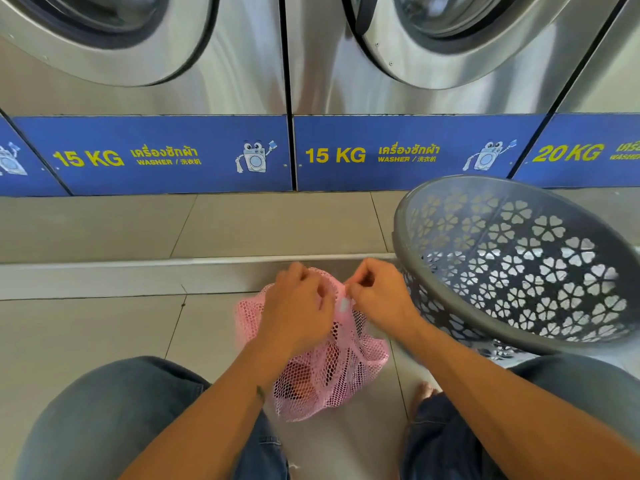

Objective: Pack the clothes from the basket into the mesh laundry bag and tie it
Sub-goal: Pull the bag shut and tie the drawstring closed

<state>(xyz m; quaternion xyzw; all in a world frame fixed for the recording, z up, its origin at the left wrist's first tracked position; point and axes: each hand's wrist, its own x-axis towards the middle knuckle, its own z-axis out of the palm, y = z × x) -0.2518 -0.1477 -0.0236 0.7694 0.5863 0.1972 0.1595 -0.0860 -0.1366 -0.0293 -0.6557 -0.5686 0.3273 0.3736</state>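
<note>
The left hand [298, 306] is curled shut around the gathered neck of the pink mesh laundry bag [332, 372], which hangs just below both hands and sags onto the tiled floor [86, 341] between the person's knees. Dark and reddish clothes [304, 375] show through the netting under the left wrist; their number cannot be told. Touching the left hand on its right side, the right hand [377, 292] is pinched closed on the top of the bag's mouth, where a pale tag or cord end [343, 304] sits between the two hands; whether it is a drawstring cannot be made out. To the right of the right hand, close by its wrist, one grey plastic laundry basket [519, 265] stands tilted, and nothing shows inside it.

Packing looks finished, and the tying seems to be the step in hand. The next move likely calls for drawing the mouth tight and knotting it while the left hand keeps the neck bunched.

Counted: one bag, one basket, two hands, and three washer fronts beyond them.
</note>
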